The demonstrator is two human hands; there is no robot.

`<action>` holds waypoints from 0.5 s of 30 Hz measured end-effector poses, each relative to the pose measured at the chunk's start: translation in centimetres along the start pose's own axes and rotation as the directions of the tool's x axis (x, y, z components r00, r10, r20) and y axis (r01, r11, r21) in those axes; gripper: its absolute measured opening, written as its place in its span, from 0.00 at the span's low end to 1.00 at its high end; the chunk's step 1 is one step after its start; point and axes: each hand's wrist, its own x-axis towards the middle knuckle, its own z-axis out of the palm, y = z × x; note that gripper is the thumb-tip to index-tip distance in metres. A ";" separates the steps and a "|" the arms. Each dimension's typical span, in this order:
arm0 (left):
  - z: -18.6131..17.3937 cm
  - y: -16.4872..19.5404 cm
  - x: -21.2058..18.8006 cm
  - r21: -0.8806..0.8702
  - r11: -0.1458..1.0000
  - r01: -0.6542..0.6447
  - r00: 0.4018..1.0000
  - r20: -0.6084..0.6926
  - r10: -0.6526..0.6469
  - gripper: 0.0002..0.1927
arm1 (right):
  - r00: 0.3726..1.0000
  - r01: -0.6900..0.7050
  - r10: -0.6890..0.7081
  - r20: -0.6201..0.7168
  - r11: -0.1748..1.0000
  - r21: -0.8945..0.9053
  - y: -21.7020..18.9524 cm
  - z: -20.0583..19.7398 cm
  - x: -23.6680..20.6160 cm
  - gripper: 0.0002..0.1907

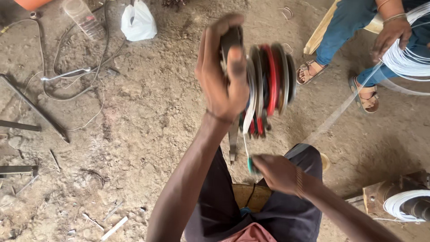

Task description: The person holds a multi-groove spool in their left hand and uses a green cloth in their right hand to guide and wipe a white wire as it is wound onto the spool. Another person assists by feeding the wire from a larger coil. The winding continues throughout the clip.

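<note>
My left hand (221,71) is raised in front of me and grips a stack of round discs (271,78) in grey, red and dark colours, held on edge, with a metal strip hanging below it. My right hand (275,172) sits lower, near my knee, and pinches a small teal-handled object (251,166). A thin white wire (245,143) runs from the discs down to that hand. I am seated, dark trousers over my lap.
Another person sits at the upper right in jeans and sandals (309,71), a hand (392,36) on a coil of white wire (410,60). A wire-wound spool (405,204) lies lower right. Metal bars (33,107), cables, a plastic bottle (85,18) and a white bag (139,22) lie on the dirt floor.
</note>
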 end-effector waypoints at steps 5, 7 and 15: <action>1.3 -0.9 0.1 -0.015 0.999 -0.040 0.999 0.001 0.040 0.41 | 0.884 0.264 -0.463 -0.060 0.603 -0.753 -6.7 -13.1 -8.3 0.21; 1.3 -0.3 -0.2 -0.026 0.999 -0.048 0.999 0.023 0.048 0.41 | 0.782 0.047 -0.597 -0.179 0.342 -0.939 -6.4 -19.9 -8.9 0.16; -0.9 2.5 -3.3 -0.102 0.995 -0.012 0.993 0.116 0.024 0.43 | 0.758 0.197 -0.259 -0.598 0.966 -0.168 7.9 -21.2 10.5 0.15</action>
